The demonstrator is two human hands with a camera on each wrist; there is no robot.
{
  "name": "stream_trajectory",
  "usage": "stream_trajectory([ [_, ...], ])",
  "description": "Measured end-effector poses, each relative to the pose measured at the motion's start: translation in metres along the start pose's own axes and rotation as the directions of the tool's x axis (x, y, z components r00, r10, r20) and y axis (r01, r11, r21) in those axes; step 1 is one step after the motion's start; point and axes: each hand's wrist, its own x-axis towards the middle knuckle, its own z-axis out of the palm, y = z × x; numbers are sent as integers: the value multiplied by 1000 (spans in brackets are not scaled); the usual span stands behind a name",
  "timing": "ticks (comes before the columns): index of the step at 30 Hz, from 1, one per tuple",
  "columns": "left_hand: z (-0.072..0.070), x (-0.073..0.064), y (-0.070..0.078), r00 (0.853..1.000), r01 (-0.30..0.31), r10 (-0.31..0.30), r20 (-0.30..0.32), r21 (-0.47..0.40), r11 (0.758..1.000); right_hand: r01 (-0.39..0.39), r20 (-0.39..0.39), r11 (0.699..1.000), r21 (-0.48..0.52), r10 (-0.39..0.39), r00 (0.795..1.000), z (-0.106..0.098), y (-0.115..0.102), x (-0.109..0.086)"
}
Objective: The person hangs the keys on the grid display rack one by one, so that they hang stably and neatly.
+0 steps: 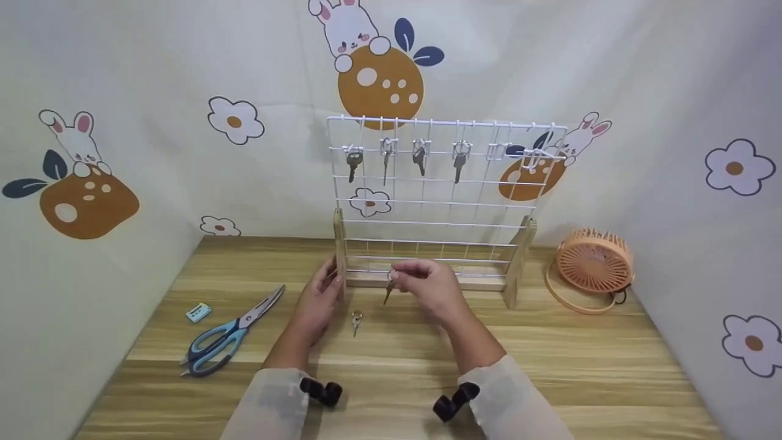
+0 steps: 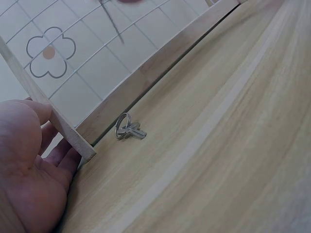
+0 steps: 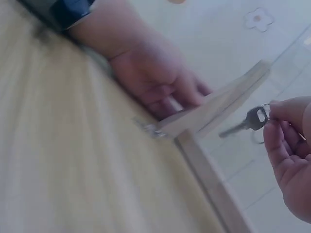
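Note:
My right hand (image 1: 434,290) pinches the ring of a metal key (image 3: 252,119) between thumb and fingertips, and the key points down in front of the rack's lower part. With my left hand (image 1: 316,300) I hold the left wooden leg (image 1: 339,244) of the white wire grid rack, thumb on one side and fingers on the other. Another key on a ring (image 1: 356,322) lies on the table between my hands; the left wrist view shows this loose key (image 2: 132,131) near the rack's base bar (image 2: 146,77). Several keys (image 1: 419,160) hang in a row from hooks high on the grid.
Bare white hooks (image 1: 500,151) sit at the grid's upper right. Blue-handled scissors (image 1: 229,336) and a small light-blue object (image 1: 198,312) lie on the left of the wooden table (image 1: 586,366). An orange fan (image 1: 594,266) stands right of the rack, before a patterned cloth backdrop (image 1: 275,183).

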Motion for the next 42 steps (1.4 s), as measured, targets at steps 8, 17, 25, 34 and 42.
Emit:
stream_trajectory([
  [8, 0, -2, 2, 1000, 2, -2, 0, -8, 1000, 130, -154, 989, 76, -117, 981, -51, -59, -7],
  [17, -1, -2, -1, 1000, 16, -16, 9, -7, 1000, 298, -359, 942, 152, -228, 905, -99, -126, -9],
  [25, -1, -2, -1, 1000, 2, -2, 9, -7, 1000, 421, -472, 834, 357, -228, 851, -114, -160, -1],
  [34, -1, -3, 1, 1000, 25, -25, 17, -11, 1000, 474, -514, 780, 410, -232, 826, -109, -162, 2],
  [42, 0, -1, 1, 1000, 13, -13, 0, 10, 1000, 495, -558, 790, 362, -242, 794, -106, -159, 8],
])
